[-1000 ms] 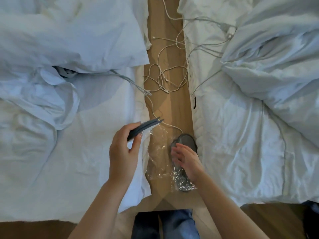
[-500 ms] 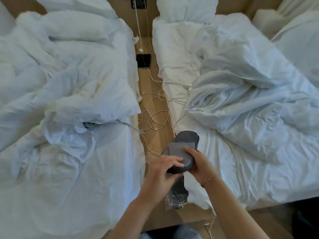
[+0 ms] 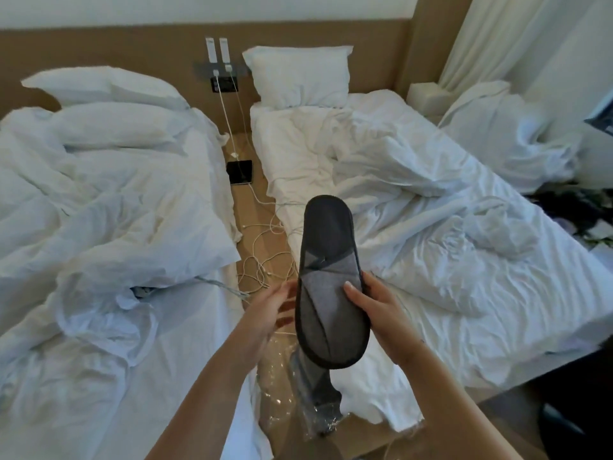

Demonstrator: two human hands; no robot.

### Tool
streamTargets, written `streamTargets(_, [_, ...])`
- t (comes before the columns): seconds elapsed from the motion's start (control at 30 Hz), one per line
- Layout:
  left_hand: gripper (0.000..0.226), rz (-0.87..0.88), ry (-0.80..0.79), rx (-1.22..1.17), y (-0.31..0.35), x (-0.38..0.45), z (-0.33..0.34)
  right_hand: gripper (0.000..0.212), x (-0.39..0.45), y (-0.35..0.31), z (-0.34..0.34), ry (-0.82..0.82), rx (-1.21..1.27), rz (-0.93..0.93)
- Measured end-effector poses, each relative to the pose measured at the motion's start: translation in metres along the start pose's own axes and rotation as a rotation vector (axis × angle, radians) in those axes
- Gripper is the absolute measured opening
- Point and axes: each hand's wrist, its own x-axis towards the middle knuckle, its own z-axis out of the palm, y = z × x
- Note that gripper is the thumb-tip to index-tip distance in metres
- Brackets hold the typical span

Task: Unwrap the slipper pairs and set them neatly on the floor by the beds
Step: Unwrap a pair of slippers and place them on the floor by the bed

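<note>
Head view: two unmade beds are seen side by side, a left bed (image 3: pixel 99 227) and a right bed (image 3: pixel 431 244), each covered in crumpled white sheets and duvets, with white pillows (image 3: pixel 298 74) propped at a brown headboard panel (image 3: pixel 132 44). Between them a narrow strip of wooden floor (image 3: pixel 255 207) is visible, strewn with tangled white cables (image 3: pixel 262 257) that run up to a wall socket plate (image 3: pixel 224 83); a dark tablet (image 3: pixel 239 172) is laid flat on the floor near the headboard. White curtains (image 3: pixel 497 38) are hung at the far right, and dark clutter is glimpsed at the right edge.

A dark grey slipper (image 3: pixel 331 283) is held up in the air over the gap, sole side turned away, toe end nearest the camera. It is gripped by the right hand (image 3: pixel 378 307), whose fingers are clamped on its right edge with the thumb pressed on the upper. The left hand (image 3: pixel 265 313) is placed at the slipper's left edge with fingers extended and slightly spread; whether the slipper is touched cannot be told. Below, on the floor, clear plastic wrap (image 3: pixel 275 386) is lying crumpled, and a second grey slipper (image 3: pixel 318 390) is seen partly inside wrap, beside the right bed's corner.
</note>
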Motion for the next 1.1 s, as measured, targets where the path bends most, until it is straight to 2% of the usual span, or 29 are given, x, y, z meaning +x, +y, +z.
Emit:
streamTargets(0.07, [0.031,-0.072,-0.058,-0.264,0.006,-0.008,0.011,0.032,-0.005,-0.003,0.009,0.004,-0.032,-0.041])
streamTargets(0.13, [0.034,-0.039,-0.066,-0.33,0.004,-0.01,0.016,0.031,-0.008,-0.003,0.018,0.048,-0.055,-0.083])
streamTargets(0.23, [0.033,0.043,0.002,-0.268,0.0,-0.011,0.018,0.031,-0.011,-0.003,0.025,0.13,-0.085,-0.131])
streamTargets(0.33, [0.033,0.02,0.007,-0.229,-0.003,-0.007,0.011,0.029,-0.012,-0.007,0.023,0.15,-0.109,-0.148])
streamTargets(0.5, [0.03,0.01,0.039,-0.231,-0.002,-0.003,0.007,0.026,-0.006,-0.007,0.019,0.124,-0.077,-0.117])
streamTargets(0.6, [0.025,0.022,0.08,-0.249,-0.005,0.001,0.011,0.023,-0.002,-0.004,0.019,0.169,-0.009,-0.082])
streamTargets(0.73, [0.021,0.075,0.18,-0.159,-0.011,0.004,0.006,0.024,0.003,0.002,0.012,0.233,-0.035,-0.042])
streamTargets(0.87, [0.019,0.123,0.273,-0.084,-0.022,0.005,-0.006,0.024,0.003,0.006,0.001,0.272,0.077,0.003])
streamTargets(1.1, [0.039,-0.016,0.443,-0.006,-0.039,0.01,-0.026,0.028,-0.003,0.005,-0.031,0.356,0.128,0.026])
